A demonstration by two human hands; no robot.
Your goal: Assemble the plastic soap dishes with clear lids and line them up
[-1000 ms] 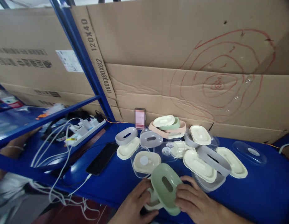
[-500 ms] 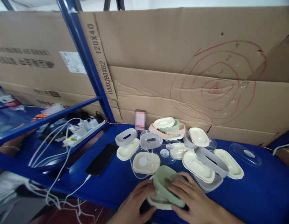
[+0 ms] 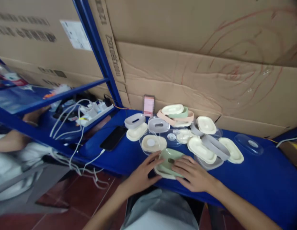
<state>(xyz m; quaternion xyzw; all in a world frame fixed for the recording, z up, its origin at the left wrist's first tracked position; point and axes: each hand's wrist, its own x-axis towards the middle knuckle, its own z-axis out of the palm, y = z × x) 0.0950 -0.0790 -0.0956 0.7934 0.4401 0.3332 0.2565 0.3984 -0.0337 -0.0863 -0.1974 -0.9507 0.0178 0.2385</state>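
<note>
A green oval soap-dish tray (image 3: 173, 154) with a slot in its floor sits on a cream oval piece (image 3: 164, 174) at the table's front edge. My left hand (image 3: 145, 172) grips the left side of the two pieces, fingers at the far rim and thumb low in front. From the right, my right hand (image 3: 193, 174) is closed on the green tray, its fingers reaching over the rim and its thumb below, by the cream piece. My fingers hide part of both rims. Just beyond lies a clear lid (image 3: 141, 147) over another cream piece (image 3: 158, 144).
Behind are grey slotted trays (image 3: 159, 125), several cream pieces (image 3: 202, 150), a pink tray (image 3: 166, 119) and a clear lid (image 3: 249, 144). A black phone (image 3: 113, 138) lies left, near a power strip (image 3: 95, 115) with cables. Another person's arm (image 3: 11, 142) shows at far left.
My view has tipped downward, so my lap shows. The green tray, tilted before, now lies flatter over the cream piece. Both hands still hold on.
</note>
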